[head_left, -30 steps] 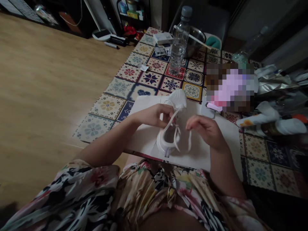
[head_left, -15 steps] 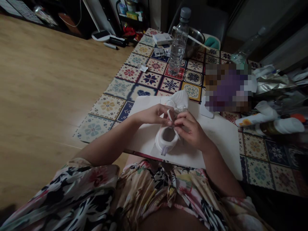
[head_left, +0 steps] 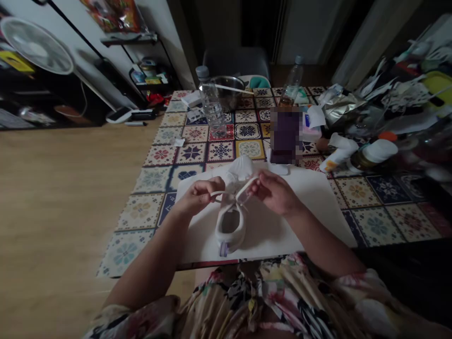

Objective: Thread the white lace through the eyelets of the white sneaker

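A white shoe (head_left: 229,235) stands on a white sheet (head_left: 282,226), its heel towards me and its toe pointing away. My left hand (head_left: 203,195) pinches one loop of the white shoelace (head_left: 246,189) to the left of the shoe's tongue. On the other side, my right hand (head_left: 271,190) grips another loop of the same lace. The two loops stretch apart and meet over the front of the shoe opening. A purple tab shows at the heel.
Beyond the sheet, a clear water bottle (head_left: 213,110) stands on the patterned tablecloth (head_left: 190,153), with a metal bowl (head_left: 229,92) behind it. To the right are a white spray-like bottle (head_left: 339,153), a white-lidded jar (head_left: 376,155) and a silver bag (head_left: 341,110). A blurred purple patch lies nearby.
My hands have moved apart from close together over the shoe, drawing the lace loops outward to left and right. The camera view has tilted up and turned right.
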{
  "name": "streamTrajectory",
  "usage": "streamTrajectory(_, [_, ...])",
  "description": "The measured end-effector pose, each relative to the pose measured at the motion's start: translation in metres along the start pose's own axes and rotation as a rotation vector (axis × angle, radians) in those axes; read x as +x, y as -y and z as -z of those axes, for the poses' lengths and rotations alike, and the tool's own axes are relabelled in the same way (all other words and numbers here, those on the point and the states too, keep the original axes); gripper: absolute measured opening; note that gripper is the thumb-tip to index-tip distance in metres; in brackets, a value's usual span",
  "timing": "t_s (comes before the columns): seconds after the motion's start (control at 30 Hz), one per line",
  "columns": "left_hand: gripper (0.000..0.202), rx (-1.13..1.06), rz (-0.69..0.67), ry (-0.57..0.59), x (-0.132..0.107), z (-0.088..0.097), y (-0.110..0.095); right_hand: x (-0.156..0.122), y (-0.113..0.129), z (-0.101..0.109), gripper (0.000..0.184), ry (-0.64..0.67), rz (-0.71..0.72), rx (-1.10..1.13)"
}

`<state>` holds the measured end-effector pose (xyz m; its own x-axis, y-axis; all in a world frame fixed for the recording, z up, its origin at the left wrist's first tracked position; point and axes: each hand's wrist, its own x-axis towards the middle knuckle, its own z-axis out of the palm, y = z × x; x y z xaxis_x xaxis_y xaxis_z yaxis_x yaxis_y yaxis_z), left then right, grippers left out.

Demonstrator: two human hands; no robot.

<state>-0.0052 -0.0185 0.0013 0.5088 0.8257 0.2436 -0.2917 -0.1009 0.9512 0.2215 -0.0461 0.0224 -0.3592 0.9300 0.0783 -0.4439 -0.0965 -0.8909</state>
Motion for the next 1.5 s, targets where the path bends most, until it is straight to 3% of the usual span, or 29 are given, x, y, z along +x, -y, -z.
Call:
streamTrajectory(0.23, [0.070,-0.185,-0.173,-0.305,-0.004,-0.008,-0.012,0.002,0.012,0.000,0.044,-0.216,0.222,0.073])
streamTrajectory(0.3, [0.068,-0.177,-0.171,-0.272,-0.005,-0.007,-0.017,0.002,0.008,-0.001,0.044,-0.248,0.236,0.049])
streamTrajectory(0.4, [0.058,-0.126,-0.135,-0.118,-0.006,-0.010,-0.024,0.001,-0.004,-0.004,0.042,-0.271,0.268,-0.058])
streamTrajectory(0.47, [0.047,-0.009,-0.099,-0.057,-0.005,-0.018,-0.029,-0.002,-0.012,-0.006,0.039,-0.238,0.293,-0.197])
streamTrajectory(0.57, [0.024,0.116,0.044,-0.101,-0.005,-0.039,-0.032,-0.008,-0.020,-0.008,0.031,-0.150,0.350,-0.457])
streamTrajectory(0.67, [0.033,0.102,0.172,-0.245,-0.003,-0.063,-0.032,-0.012,-0.022,-0.008,0.019,-0.088,0.439,-0.681])
streamTrajectory(0.8, [0.040,0.154,0.143,-0.389,-0.002,-0.080,-0.028,-0.014,-0.021,-0.009,0.013,0.016,0.509,-0.785])
streamTrajectory(1.0, [0.026,0.474,0.007,-0.540,-0.010,-0.080,-0.018,-0.015,-0.016,-0.013,0.016,0.027,0.486,-0.743])
streamTrajectory(1.13, [0.018,0.558,-0.034,-0.522,-0.017,-0.079,-0.014,-0.016,-0.012,-0.015,0.023,-0.069,0.461,-0.683])
streamTrajectory(1.3, [0.004,0.650,-0.084,-0.421,-0.024,-0.081,-0.015,-0.011,-0.017,-0.013,0.023,-0.197,0.293,-0.476])
streamTrajectory(1.4, [0.008,0.671,-0.143,-0.437,-0.027,-0.083,-0.012,-0.006,-0.022,-0.012,0.028,-0.193,0.208,-0.369])
streamTrajectory(1.5, [0.005,0.635,-0.169,-0.512,-0.025,-0.085,-0.008,-0.006,-0.019,-0.011,0.019,-0.118,0.246,-0.420])
